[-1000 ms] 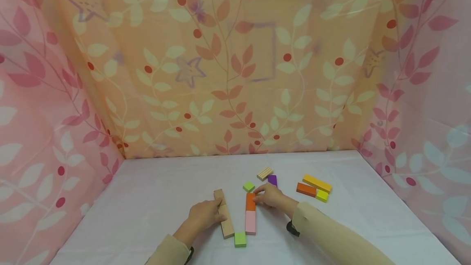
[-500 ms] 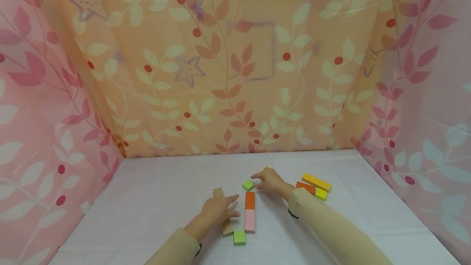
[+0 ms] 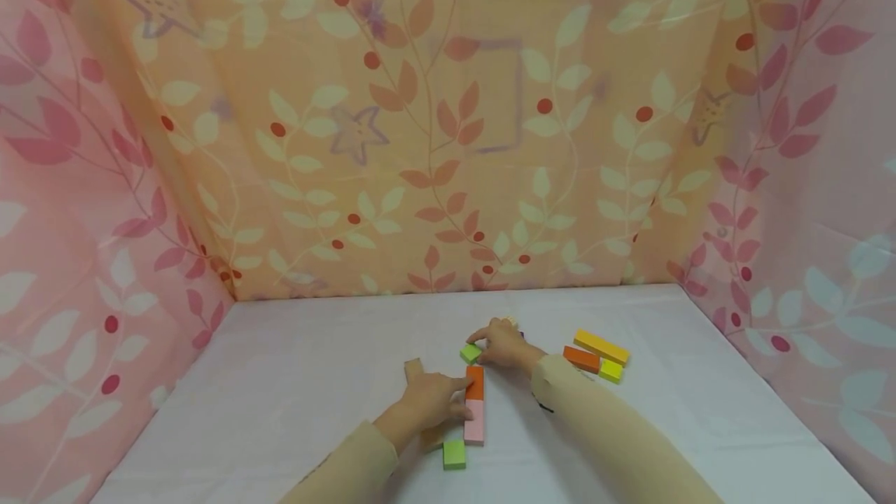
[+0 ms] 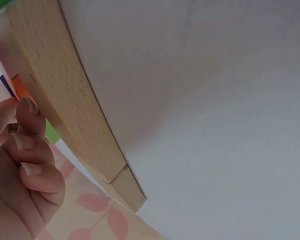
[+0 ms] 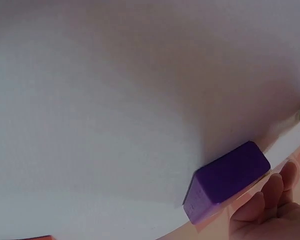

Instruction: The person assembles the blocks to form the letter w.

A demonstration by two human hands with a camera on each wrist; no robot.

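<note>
My right hand [image 3: 505,344] pinches a small lime-green block [image 3: 470,353] between thumb and index finger, low over the white table. My left hand [image 3: 430,399] reaches over a row of plain wooden blocks [image 4: 65,95]. Its index finger touches an orange block [image 3: 476,381], and its thumb is at the pink block [image 3: 475,432] lined up end to end with it. The other left fingers curl loosely beside the wood in the left wrist view. A second lime-green block [image 3: 454,455] lies at the near end between both rows.
A purple block [image 5: 232,170] lies beside my right fingers, mostly hidden in the head view. Behind that hand is a ribbed wooden piece [image 3: 512,323]. Yellow-orange [image 3: 602,347], orange-red [image 3: 581,359] and yellow [image 3: 610,370] blocks lie farther right. Patterned cloth [image 3: 448,138] surrounds the table.
My right hand left the orange block's side, went up past the far green block, and now holds that block. The left hand moved right from the wooden row to the orange and pink blocks.
</note>
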